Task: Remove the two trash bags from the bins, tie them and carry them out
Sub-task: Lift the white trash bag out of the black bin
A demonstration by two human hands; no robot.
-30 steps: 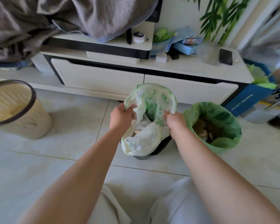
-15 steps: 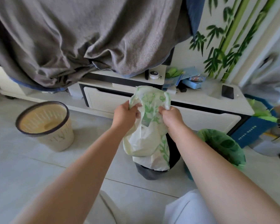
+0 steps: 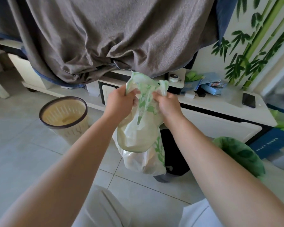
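Your left hand (image 3: 121,102) has its fingers curled tight round one gathered edge of the white trash bag (image 3: 138,136), and your right hand (image 3: 167,105) pinches the opposite edge, with a twisted tuft of plastic standing up above its knuckles. The two fists sit close together, apart by a narrow strip of green leaf-printed film stretched between them. The bag's mouth is bunched, not knotted.

Below your hands, at six o'clock, the bag hangs full and slack in the air. Its lower end overlaps the left side of the dark bin (image 3: 174,154) behind it; whether they touch cannot be told.

At four o'clock from the bag, the green trash bag (image 3: 239,153) sits in its own bin, its rim folded over the edge, partly hidden by your right forearm. At nine o'clock, well apart, a beige slotted wastebasket (image 3: 64,118) with a dark rim stands on the tiled floor (image 3: 15,153).

At twelve o'clock a grey blanket (image 3: 113,38) drapes over the white cabinet (image 3: 220,123). A dark phone (image 3: 249,100) lies on the cabinet top at two o'clock, with bamboo wall art (image 3: 246,54) above it.
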